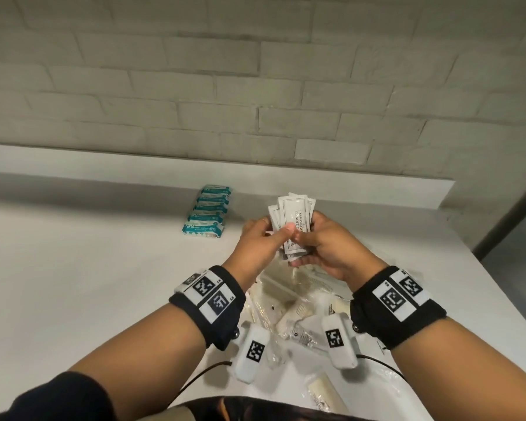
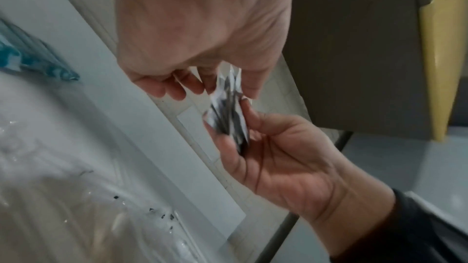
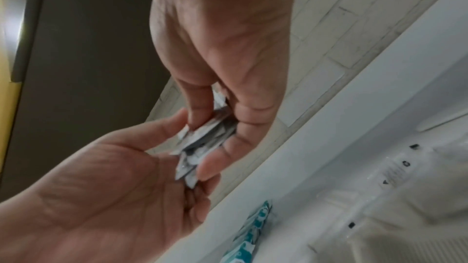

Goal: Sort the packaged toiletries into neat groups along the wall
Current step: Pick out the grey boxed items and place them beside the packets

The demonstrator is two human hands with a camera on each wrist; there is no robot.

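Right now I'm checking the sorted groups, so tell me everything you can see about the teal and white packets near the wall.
The teal and white wrapped packets look like small rectangular bars in glossy printed film, teal at the ends with white label panels. About six lie flat in one neat overlapping row on the white counter, running from near the raised ledge under the brick wall toward the person. Nothing touches them but the counter; both hands are off to their right.
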